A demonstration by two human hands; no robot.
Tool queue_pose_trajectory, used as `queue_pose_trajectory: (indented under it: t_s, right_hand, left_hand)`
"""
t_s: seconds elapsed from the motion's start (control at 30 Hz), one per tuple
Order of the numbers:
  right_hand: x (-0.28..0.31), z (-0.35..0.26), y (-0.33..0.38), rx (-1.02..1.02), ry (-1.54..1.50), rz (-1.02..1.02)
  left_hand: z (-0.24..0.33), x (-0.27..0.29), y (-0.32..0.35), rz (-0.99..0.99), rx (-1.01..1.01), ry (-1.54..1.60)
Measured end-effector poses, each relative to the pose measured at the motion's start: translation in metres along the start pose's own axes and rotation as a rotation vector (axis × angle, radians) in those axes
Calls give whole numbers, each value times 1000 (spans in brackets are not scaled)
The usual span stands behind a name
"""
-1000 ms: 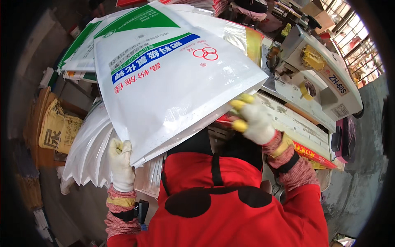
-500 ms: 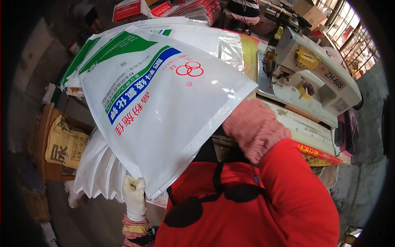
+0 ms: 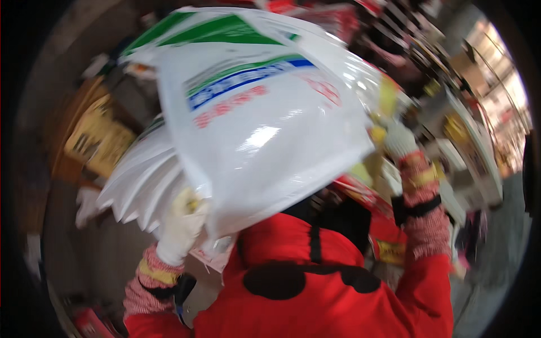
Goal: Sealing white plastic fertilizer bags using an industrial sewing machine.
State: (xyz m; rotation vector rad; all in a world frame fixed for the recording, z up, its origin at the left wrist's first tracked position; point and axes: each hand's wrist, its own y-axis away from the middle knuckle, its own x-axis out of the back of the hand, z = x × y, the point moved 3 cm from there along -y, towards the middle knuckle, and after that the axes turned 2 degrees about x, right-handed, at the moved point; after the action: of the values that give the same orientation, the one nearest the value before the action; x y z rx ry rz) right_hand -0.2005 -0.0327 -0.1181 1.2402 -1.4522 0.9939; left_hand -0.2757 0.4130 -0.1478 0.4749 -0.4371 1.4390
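A large white plastic sack (image 3: 270,152) with a green top, a blue band and red print spreads across the middle, glossy and slightly bulging. My left hand (image 3: 183,222), in a white glove, is closed on its lower left corner. Beyond the sack's right corner is my right hand (image 3: 401,141), in a pale glove with yellow at the fingertips. Its fingers are smeared by motion, so whether they touch the sack cannot be told. Folded white sacks (image 3: 141,180) fan out beside my left hand, and more sacks (image 3: 197,28) lie beneath the printed one.
A pale sewing machine (image 3: 473,146) stands at the right, near my right forearm. At the left, a yellow printed sack (image 3: 101,138) rests in a wooden frame (image 3: 70,129). Red packaging (image 3: 389,239) lies below my right hand. Red-and-white bundles (image 3: 329,22) sit at the far side.
My right hand, earlier hidden inside or behind the sack's near edge, has come out and moved to the sack's right corner. My left hand keeps its hold. The view has shifted and blurred.
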Motion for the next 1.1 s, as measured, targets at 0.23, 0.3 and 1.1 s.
queue_pose_trajectory:
  t_s: [0.23, 0.3, 1.1]
  right_hand:
    - [-88, -6, -22, 188, -423, -9]
    - [-87, -37, -55, 197, -519, -51]
    - [-307, -278, -76, 763, 507, -465]
  left_hand:
    - [50, 63, -28, -47, 35, 208]
    - [64, 97, -46, 59, -87, 86]
    - [-202, 26, 68, 158, 587, 47]
